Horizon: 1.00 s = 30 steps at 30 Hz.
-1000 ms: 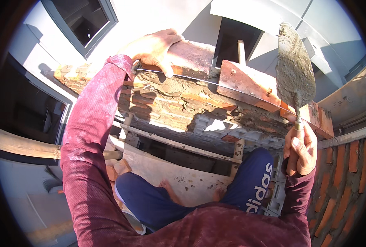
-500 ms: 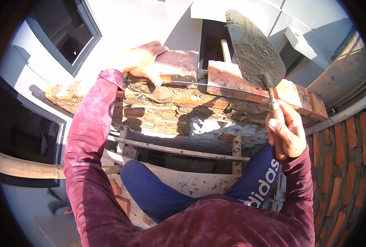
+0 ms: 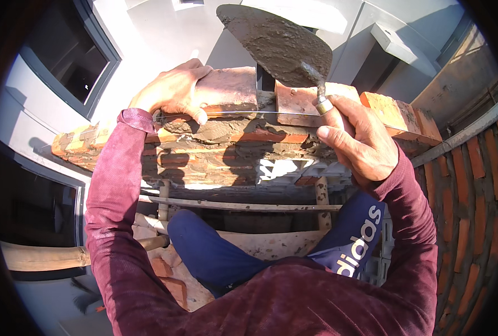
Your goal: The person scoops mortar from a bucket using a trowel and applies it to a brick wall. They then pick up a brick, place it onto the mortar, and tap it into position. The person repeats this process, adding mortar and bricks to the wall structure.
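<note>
My left hand [image 3: 177, 92] grips the left end of a reddish brick [image 3: 229, 89] on top of the wall, its thumb low on the near side. Under that brick, wet mortar [image 3: 212, 130] bulges from the joint. My right hand [image 3: 364, 137] is closed round the handle of a trowel [image 3: 282, 47], whose mortar-coated blade is raised over the gap between this brick and a second brick [image 3: 302, 102]. A thin taut string [image 3: 268, 112] runs along the near edge of the top course.
More bricks [image 3: 392, 112] continue the course to the right. Below are a pale openwork block [image 3: 282, 169] and a wooden rail [image 3: 232, 206]. A bamboo pole [image 3: 47, 256] is at the left, loose bricks [image 3: 173, 288] lie beside my leg, and another brick wall [image 3: 462, 224] rises on the right.
The trowel has swung left and tilted, its blade now over the brick gap. My right hand has moved up and left with it. My left hand stays on its brick.
</note>
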### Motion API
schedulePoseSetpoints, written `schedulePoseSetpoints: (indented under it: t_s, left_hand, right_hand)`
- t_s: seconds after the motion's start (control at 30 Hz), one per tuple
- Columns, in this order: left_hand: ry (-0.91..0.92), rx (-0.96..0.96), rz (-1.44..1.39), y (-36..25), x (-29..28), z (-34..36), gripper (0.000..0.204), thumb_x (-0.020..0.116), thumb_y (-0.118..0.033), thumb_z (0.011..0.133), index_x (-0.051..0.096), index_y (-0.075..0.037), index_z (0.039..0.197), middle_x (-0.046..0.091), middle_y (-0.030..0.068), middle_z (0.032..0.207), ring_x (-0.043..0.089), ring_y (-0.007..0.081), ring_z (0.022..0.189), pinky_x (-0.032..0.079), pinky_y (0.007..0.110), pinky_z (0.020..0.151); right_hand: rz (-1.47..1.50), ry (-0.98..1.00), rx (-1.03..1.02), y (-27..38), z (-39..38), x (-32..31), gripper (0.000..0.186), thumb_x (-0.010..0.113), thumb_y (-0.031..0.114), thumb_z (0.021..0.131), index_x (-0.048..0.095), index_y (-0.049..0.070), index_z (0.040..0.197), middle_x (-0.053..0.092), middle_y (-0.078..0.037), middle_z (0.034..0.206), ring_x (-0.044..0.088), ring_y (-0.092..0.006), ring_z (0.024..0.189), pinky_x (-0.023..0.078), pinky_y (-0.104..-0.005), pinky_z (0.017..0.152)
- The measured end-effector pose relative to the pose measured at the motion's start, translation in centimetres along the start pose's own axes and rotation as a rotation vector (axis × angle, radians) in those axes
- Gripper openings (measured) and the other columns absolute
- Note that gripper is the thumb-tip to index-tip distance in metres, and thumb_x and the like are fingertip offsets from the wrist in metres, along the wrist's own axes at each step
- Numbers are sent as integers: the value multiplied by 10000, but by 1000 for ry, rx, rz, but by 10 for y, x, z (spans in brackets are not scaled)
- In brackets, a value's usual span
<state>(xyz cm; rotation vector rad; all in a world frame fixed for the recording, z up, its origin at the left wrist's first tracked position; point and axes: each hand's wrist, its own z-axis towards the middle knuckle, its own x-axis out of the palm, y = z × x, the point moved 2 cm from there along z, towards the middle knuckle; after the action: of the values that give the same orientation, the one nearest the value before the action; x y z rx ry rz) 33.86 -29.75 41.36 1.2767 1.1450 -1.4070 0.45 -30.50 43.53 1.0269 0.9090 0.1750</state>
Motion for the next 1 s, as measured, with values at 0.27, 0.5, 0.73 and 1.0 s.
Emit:
schedulePoseSetpoints:
  t_s: [0.27, 0.5, 0.73, 1.0]
  left_hand:
    - [-52, 126, -65, 6, 7, -5, 1096, 851, -374, 389, 426, -59, 1348, 483, 127, 1296, 478, 345, 1195, 391, 441, 1013]
    - [-207, 71, 72, 15, 22, -44, 891, 798, -375, 597, 416, -143, 1368, 450, 129, 1376, 419, 315, 1284, 201, 582, 1110]
    - [-239, 82, 43, 20, 26, -50, 804, 768, -379, 658, 441, -127, 1348, 486, 108, 1349, 440, 314, 1266, 216, 540, 1118]
    - [-297, 143, 41, 21, 33, -47, 754, 743, -344, 685, 446, -145, 1349, 463, 107, 1343, 457, 328, 1231, 273, 498, 1101]
  right_hand:
    - [-315, -13, -113, 4, 24, 12, 242, 585, 238, 858, 506, 14, 814, 553, -149, 732, 569, -307, 753, 417, -384, 714]
    - [-215, -56, -51, 26, 45, -13, 415, 557, 322, 924, 526, -33, 1137, 501, -34, 710, 458, -81, 507, 400, -240, 495]
    - [-350, 38, 23, 60, 62, 7, 318, 509, 250, 952, 519, 8, 1157, 525, -77, 748, 532, -131, 578, 457, -269, 539]
    - [-1129, 159, -997, 9, 91, 47, 256, 550, 215, 916, 620, -31, 917, 602, -131, 806, 632, -287, 757, 538, -354, 683]
